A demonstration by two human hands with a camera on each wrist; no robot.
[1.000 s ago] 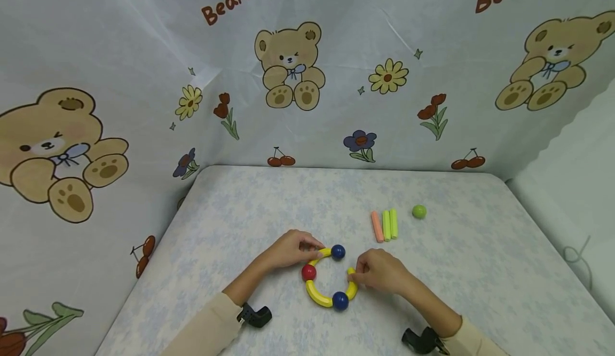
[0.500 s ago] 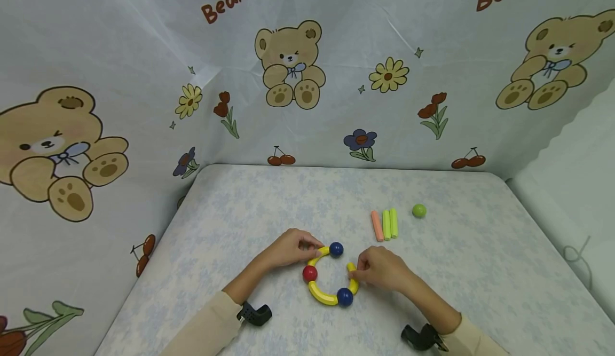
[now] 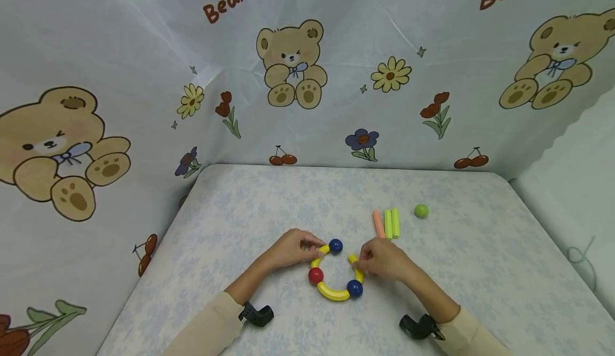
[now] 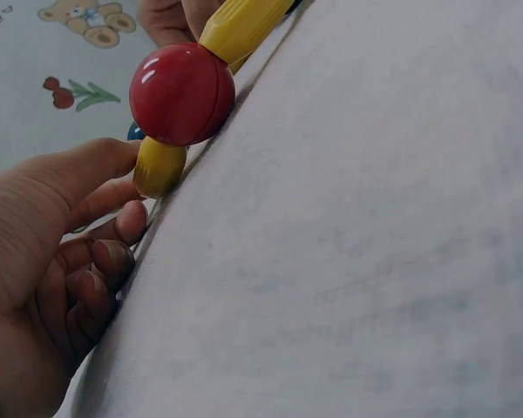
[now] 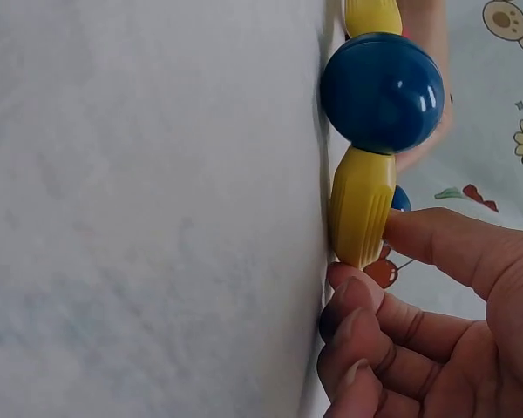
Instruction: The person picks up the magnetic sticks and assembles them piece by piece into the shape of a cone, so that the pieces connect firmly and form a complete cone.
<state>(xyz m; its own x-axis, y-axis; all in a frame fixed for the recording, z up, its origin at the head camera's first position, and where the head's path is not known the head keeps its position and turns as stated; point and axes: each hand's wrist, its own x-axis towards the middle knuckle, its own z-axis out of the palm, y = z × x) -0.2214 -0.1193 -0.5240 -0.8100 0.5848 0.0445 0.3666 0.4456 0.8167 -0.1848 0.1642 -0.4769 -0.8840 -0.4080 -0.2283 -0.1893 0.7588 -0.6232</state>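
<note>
A chain of curved yellow rods and coloured balls makes a nearly full ring on the table, with a gap at the upper right. My left hand (image 3: 295, 248) pinches the left yellow rod (image 3: 315, 263), which joins the red ball (image 3: 315, 276) to the upper blue ball (image 3: 336, 246). The right yellow rod (image 5: 363, 209) is held near its free end between thumb and fingers of my right hand (image 3: 386, 260). Its other end meets the lower blue ball (image 5: 383, 91). Another yellow rod (image 3: 332, 293) links that ball to the red one. Fingers partly cover both held rods.
Beyond my right hand lie an orange stick (image 3: 378, 224) and two lime-green sticks (image 3: 392, 223), side by side. A green ball (image 3: 421, 211) sits to their right. A bear-print cloth (image 3: 298, 132) hangs behind the pale patterned table (image 3: 259, 196).
The lower part of the ring has swung right and away from me, with the right hand moving slightly the same way. The left hand has stayed nearly in place, still pinching its rod.
</note>
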